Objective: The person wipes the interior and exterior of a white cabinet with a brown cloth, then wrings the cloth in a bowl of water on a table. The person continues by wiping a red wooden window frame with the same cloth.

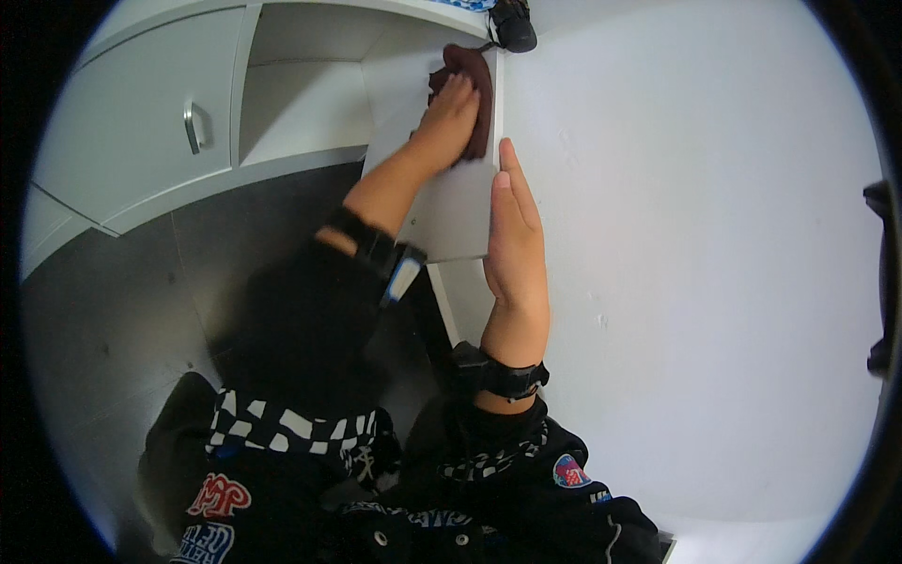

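My left hand [447,120] presses a dark maroon cloth [480,130] against the pale inner panel [458,211] beside an uncovered cabinet compartment. Its fingers lie over the cloth and partly hide it. My right hand [518,218] is held nearly straight along the panel's right edge, thumb towards the cloth and fingers pointing away from me. It appears to rest against that edge, and no object shows in it. Its palm side is hidden.
Left of the compartment [306,106] is a closed white cabinet door [155,106] with a metal handle [191,128]. A black object [514,28] sits at the top corner, near a blue-patterned item [465,3]. A broad white surface [690,247] fills the right. Dark floor tiles [127,317] lie below.
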### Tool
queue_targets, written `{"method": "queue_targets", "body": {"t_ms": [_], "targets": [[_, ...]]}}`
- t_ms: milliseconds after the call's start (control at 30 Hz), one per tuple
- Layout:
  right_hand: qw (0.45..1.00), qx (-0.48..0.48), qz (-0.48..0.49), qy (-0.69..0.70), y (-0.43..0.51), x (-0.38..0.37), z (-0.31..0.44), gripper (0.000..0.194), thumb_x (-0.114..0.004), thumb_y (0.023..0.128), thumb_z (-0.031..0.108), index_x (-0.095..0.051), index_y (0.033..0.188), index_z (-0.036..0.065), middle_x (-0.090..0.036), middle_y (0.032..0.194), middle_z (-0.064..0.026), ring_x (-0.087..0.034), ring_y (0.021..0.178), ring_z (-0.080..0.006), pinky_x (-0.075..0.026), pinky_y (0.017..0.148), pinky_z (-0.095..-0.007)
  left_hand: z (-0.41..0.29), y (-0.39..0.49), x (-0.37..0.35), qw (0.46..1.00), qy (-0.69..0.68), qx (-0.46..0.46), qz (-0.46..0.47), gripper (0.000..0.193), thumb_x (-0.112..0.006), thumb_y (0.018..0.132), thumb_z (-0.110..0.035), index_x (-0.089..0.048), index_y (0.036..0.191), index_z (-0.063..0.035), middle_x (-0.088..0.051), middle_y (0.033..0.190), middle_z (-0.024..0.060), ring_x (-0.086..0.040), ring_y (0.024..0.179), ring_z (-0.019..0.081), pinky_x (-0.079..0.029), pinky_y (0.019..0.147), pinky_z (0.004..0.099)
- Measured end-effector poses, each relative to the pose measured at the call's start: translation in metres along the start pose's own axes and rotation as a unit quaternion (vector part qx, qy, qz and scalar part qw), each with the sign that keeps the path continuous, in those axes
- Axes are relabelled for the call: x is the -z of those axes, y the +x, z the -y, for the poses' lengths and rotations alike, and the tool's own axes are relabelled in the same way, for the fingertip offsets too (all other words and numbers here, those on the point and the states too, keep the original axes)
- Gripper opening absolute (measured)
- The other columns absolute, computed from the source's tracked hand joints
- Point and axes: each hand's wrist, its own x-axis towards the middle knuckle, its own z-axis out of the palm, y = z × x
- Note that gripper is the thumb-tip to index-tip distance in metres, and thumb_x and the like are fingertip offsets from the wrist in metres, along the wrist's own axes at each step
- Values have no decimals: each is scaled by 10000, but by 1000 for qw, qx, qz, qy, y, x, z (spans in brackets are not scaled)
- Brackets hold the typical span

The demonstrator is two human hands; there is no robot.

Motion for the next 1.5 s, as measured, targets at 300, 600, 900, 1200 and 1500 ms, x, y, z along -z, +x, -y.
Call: {"method": "queue_targets", "body": {"t_ms": [300,600,900,1200,1500], "targets": [[995,-5,-39,95,-4,3,-2,471,-359,1015,276,-436,1361,-34,-491,1351,-151,-444,1259,-235,-348,1048,-336,-18,-89,-6,969,93,-215,76,455,-438,934,-164,-406,1288,120,-324,1417,300,-241,1363,440,-178,1125,516],[994,66,-67,-53,-1,-10,-9,496,-359,1020,287,-415,1363,-66,-420,1403,-205,-404,1300,-257,-311,1075,-329,46,37,-7,947,257,-193,4,287,-449,925,-145,-551,1115,44,-400,1391,231,-323,1326,405,-288,1086,497],[995,20,-99,-23,1,-23,0,469,-371,1024,260,-413,1368,-55,-444,1393,-186,-404,1294,-232,-284,1089,-331,92,-3,9,977,201,-37,62,399,-405,959,-167,-441,1280,68,-320,1451,240,-255,1375,391,-222,1136,443],[993,27,-72,88,2,-9,-12,470,-344,996,243,-450,1322,-79,-498,1329,-180,-483,1219,-243,-393,1012,-340,114,-131,9,985,80,148,36,503,-395,956,-215,-342,1345,99,-265,1457,288,-209,1379,428,-156,1130,492],[990,49,-48,121,0,-26,-9,497,-318,1009,273,-402,1359,-70,-490,1333,-192,-498,1207,-262,-390,1027,-360,-66,-104,11,992,61,-108,6,502,-465,911,-218,-403,1285,111,-311,1409,322,-263,1335,484,-179,1095,578]]}}
